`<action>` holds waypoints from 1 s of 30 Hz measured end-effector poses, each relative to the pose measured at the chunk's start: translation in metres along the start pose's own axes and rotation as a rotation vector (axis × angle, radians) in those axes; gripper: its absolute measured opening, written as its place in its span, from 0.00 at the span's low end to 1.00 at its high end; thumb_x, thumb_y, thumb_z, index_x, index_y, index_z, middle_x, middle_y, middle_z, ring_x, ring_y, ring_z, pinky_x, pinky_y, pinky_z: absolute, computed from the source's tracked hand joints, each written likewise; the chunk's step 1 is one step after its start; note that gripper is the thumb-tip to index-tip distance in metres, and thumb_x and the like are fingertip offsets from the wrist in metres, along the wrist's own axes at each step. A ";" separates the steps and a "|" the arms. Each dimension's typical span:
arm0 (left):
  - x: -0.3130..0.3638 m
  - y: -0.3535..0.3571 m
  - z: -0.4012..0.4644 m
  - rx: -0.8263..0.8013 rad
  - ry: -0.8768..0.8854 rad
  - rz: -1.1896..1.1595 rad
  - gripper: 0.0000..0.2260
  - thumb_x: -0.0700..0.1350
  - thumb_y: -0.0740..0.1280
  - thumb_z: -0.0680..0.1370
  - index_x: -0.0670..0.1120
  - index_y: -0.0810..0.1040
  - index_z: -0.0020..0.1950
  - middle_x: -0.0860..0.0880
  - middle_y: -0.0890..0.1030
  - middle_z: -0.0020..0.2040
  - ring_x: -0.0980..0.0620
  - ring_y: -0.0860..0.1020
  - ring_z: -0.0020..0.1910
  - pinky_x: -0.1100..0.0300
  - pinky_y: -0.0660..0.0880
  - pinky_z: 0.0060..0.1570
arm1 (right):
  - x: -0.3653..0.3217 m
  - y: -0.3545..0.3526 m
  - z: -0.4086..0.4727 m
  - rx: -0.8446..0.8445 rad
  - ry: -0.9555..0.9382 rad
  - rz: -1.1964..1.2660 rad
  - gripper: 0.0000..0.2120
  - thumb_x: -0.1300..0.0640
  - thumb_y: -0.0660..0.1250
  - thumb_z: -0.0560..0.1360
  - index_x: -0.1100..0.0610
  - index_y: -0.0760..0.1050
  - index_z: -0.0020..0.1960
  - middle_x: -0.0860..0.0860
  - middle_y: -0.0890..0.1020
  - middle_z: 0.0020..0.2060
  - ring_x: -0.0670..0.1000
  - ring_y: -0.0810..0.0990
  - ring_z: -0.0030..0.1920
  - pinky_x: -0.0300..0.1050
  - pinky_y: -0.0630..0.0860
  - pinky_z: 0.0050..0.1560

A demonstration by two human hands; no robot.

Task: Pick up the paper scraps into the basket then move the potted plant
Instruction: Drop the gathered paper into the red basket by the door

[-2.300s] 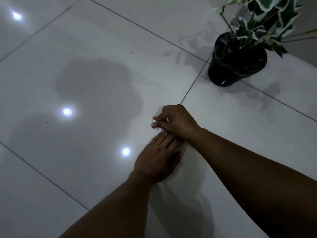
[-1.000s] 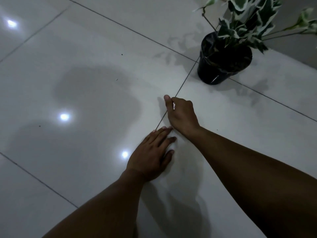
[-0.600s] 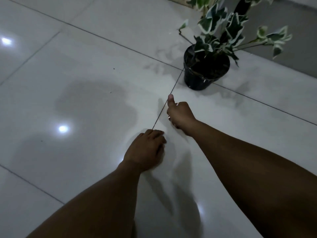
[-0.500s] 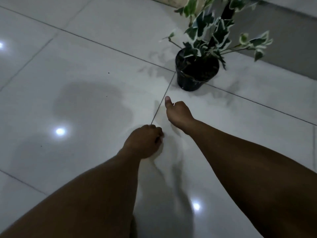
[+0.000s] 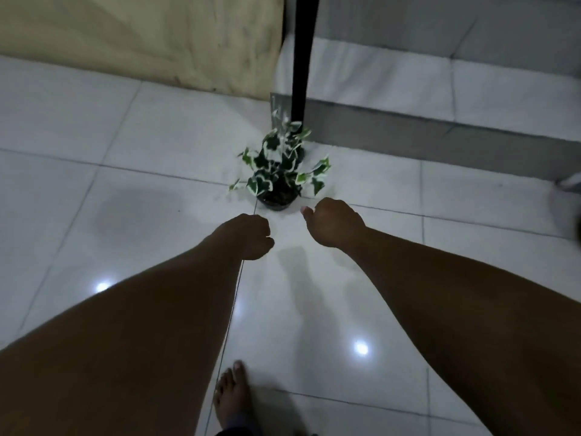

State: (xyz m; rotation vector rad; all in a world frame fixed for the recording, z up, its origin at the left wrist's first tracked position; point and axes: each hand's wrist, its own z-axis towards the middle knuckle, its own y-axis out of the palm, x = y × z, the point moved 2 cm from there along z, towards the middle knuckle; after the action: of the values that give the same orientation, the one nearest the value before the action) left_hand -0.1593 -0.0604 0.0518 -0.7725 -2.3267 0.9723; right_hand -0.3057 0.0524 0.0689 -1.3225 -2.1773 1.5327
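Since half a second ago both hands have lifted off the tiled floor (image 5: 151,171). The left hand (image 5: 251,236) is curled into a fist; the right hand (image 5: 333,223) is fisted too, contents unseen. Just beyond and between them stands the potted plant (image 5: 278,174), white-edged green leaves, black pot. No writing readable
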 end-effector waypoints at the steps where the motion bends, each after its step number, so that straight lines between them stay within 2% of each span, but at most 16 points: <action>1: 0.017 -0.026 -0.015 0.006 0.019 0.003 0.17 0.54 0.64 0.80 0.51 0.76 0.67 0.49 0.76 0.68 0.48 0.73 0.68 0.53 0.70 0.67 | -0.002 -0.026 -0.016 0.005 -0.013 -0.014 0.23 0.42 0.54 0.83 0.60 0.74 0.60 0.59 0.79 0.60 0.61 0.77 0.60 0.49 0.70 0.53; 7: 0.142 -0.195 -0.084 0.116 0.207 0.104 0.16 0.51 0.64 0.79 0.46 0.80 0.63 0.45 0.79 0.64 0.44 0.77 0.63 0.52 0.74 0.62 | -0.010 -0.191 -0.089 0.110 -0.035 -0.083 0.22 0.43 0.53 0.82 0.60 0.75 0.56 0.58 0.81 0.56 0.60 0.79 0.57 0.48 0.69 0.49; 12: 0.242 -0.309 -0.135 0.228 0.358 0.079 0.16 0.52 0.64 0.80 0.48 0.77 0.66 0.46 0.78 0.65 0.46 0.76 0.62 0.56 0.74 0.59 | 0.000 -0.320 -0.149 0.234 0.024 -0.085 0.23 0.44 0.53 0.83 0.61 0.75 0.59 0.59 0.80 0.58 0.60 0.78 0.60 0.50 0.73 0.55; 14: 0.276 -0.344 -0.161 0.255 0.401 0.082 0.15 0.53 0.65 0.80 0.50 0.78 0.65 0.47 0.79 0.64 0.47 0.76 0.62 0.57 0.72 0.55 | 0.007 -0.368 -0.181 0.261 0.077 -0.076 0.23 0.44 0.53 0.83 0.61 0.75 0.58 0.59 0.80 0.57 0.60 0.78 0.59 0.50 0.73 0.55; 16: 0.311 -0.379 -0.196 0.296 0.459 0.081 0.14 0.53 0.65 0.79 0.52 0.79 0.63 0.48 0.79 0.63 0.47 0.76 0.62 0.57 0.72 0.56 | 0.015 -0.414 -0.218 0.298 0.134 -0.083 0.22 0.43 0.53 0.83 0.60 0.76 0.58 0.58 0.81 0.56 0.60 0.79 0.57 0.50 0.73 0.53; 19: 0.350 -0.416 -0.248 0.353 0.549 0.041 0.13 0.52 0.65 0.79 0.51 0.79 0.61 0.49 0.81 0.61 0.47 0.77 0.60 0.53 0.74 0.60 | 0.026 -0.463 -0.269 0.360 0.216 -0.078 0.23 0.43 0.52 0.83 0.60 0.76 0.57 0.58 0.82 0.54 0.60 0.80 0.55 0.49 0.70 0.48; 25: 0.388 -0.449 -0.307 0.410 0.682 0.086 0.09 0.50 0.65 0.79 0.51 0.81 0.56 0.52 0.82 0.55 0.50 0.78 0.54 0.55 0.76 0.55 | 0.048 -0.515 -0.345 0.475 0.373 -0.022 0.22 0.41 0.51 0.83 0.57 0.73 0.47 0.57 0.81 0.50 0.60 0.79 0.52 0.47 0.68 0.44; 30: 0.432 -0.455 -0.347 0.415 0.781 0.174 0.09 0.51 0.65 0.79 0.53 0.81 0.56 0.52 0.82 0.56 0.49 0.79 0.55 0.53 0.76 0.56 | 0.065 -0.540 -0.402 0.589 0.459 0.047 0.22 0.42 0.51 0.83 0.58 0.73 0.47 0.59 0.81 0.52 0.61 0.79 0.52 0.48 0.67 0.44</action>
State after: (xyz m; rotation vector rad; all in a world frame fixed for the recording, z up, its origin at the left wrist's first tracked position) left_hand -0.3895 0.1224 0.7056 -0.9650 -1.3580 0.9535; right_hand -0.4144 0.3285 0.6771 -1.3424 -1.2967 1.5248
